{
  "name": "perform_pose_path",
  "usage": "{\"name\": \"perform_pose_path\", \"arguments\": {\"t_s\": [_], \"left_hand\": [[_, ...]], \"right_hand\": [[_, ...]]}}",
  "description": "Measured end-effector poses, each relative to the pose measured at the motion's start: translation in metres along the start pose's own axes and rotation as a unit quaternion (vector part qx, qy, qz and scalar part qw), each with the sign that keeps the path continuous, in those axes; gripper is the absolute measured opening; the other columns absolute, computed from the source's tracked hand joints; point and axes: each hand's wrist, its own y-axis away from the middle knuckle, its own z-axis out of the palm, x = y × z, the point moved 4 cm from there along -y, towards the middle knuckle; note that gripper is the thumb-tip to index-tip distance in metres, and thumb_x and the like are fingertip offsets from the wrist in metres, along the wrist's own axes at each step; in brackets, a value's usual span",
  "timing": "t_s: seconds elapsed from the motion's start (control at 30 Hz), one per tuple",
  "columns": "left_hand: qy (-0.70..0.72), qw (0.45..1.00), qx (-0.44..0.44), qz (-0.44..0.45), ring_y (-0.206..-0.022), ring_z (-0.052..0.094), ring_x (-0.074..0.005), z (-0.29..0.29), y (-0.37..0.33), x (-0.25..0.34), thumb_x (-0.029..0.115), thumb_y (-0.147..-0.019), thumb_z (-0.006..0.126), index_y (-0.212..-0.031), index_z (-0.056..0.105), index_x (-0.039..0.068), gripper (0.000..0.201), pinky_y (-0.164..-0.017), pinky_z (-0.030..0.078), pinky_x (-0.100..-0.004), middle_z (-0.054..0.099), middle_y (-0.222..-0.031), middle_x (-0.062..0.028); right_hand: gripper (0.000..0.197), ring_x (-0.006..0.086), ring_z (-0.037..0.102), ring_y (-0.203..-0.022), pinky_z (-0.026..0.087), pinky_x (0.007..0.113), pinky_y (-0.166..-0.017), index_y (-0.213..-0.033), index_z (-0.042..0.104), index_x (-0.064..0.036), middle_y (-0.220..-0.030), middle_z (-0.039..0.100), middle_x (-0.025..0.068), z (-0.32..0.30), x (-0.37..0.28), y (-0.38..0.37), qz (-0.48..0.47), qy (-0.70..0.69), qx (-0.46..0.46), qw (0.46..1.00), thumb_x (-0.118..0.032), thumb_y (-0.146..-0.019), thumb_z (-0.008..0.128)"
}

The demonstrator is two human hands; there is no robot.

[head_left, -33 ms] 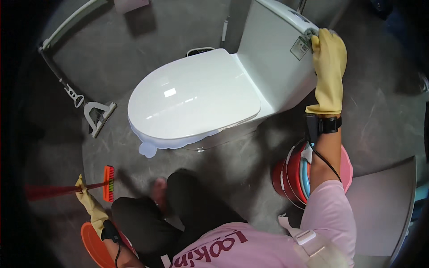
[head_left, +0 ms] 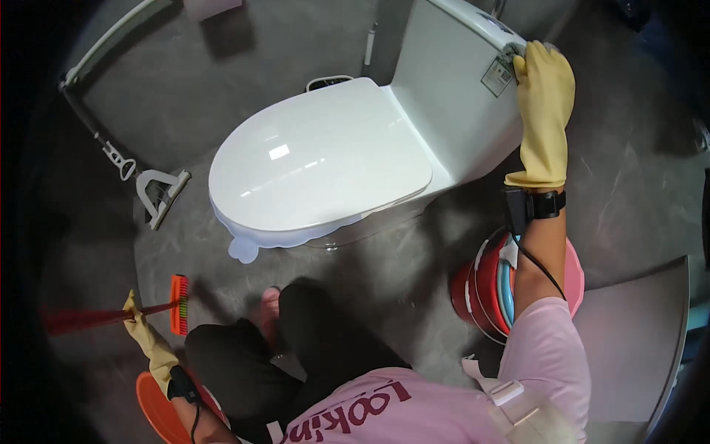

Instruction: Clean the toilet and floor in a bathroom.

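Note:
My right hand (head_left: 546,96), in a yellow rubber glove, is closed at the corner of the white toilet's tank (head_left: 455,92). Its fingers press a grey scrubbing cloth (head_left: 511,52) there, mostly covered by the glove. On the left, my left hand (head_left: 142,329), gloved the same way, grips the red handle (head_left: 89,318) of a floor brush. The brush's orange head (head_left: 177,305), with red and green bristles, is down by the floor. Between my hands the glossy toilet lid (head_left: 318,155) lies lowered, with a pale blue, wavy-edged piece (head_left: 244,248) sticking out beneath it.
A red bucket (head_left: 473,292) with blue and pink things stands under my right forearm. An orange basin (head_left: 159,403) is below my left arm. A white and grey squeegee mop (head_left: 159,192) leans at the left. A grey curved panel (head_left: 629,340) rises at the lower right.
The view has shifted very slightly, and the pink shoe shows a little more clearly. Both hands keep their holds.

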Motion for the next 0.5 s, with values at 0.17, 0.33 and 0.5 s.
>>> {"name": "perform_pose_path", "arguments": {"t_s": [0.17,0.33,0.5], "left_hand": [[-0.014,1.0,-0.02,0.009,-0.118,0.049,-0.0131,0.004,-0.064,-0.029,0.018,-0.098,0.058,-0.137,0.059,0.009,0.04,-0.108,0.033,-0.0346,0.061,-0.13,0.0015],[-0.061,0.995,-0.083,-0.001,-0.133,0.05,-0.0255,-0.001,-0.119,-0.045,0.031,-0.098,0.064,-0.137,0.053,0.0,0.051,-0.117,0.032,-0.0409,0.057,-0.14,-0.0146],[-0.143,0.978,-0.026,-0.15,-0.118,0.055,-0.0235,0.058,-0.126,0.01,0.031,-0.1,0.062,-0.129,0.06,0.0,0.043,-0.107,0.04,-0.0398,0.06,-0.127,-0.0113]], "right_hand": [[0.036,0.0231,0.048,-0.136,0.035,0.035,-0.118,-0.13,0.058,-0.0046,-0.148,0.053,0.0048,0.052,-0.026,0.016,-0.134,0.16,0.037,0.977,-0.014,-0.096,0.051],[0.045,0.0282,0.049,-0.136,0.038,0.036,-0.116,-0.141,0.05,-0.0025,-0.147,0.053,0.0127,0.129,-0.091,-0.01,-0.096,-0.071,-0.124,0.985,-0.013,-0.097,0.049],[0.042,0.0299,0.055,-0.127,0.042,0.034,-0.11,-0.138,0.054,-0.0038,-0.138,0.057,0.0164,0.13,-0.11,0.058,-0.059,-0.145,-0.447,0.88,-0.014,-0.097,0.051]]}}
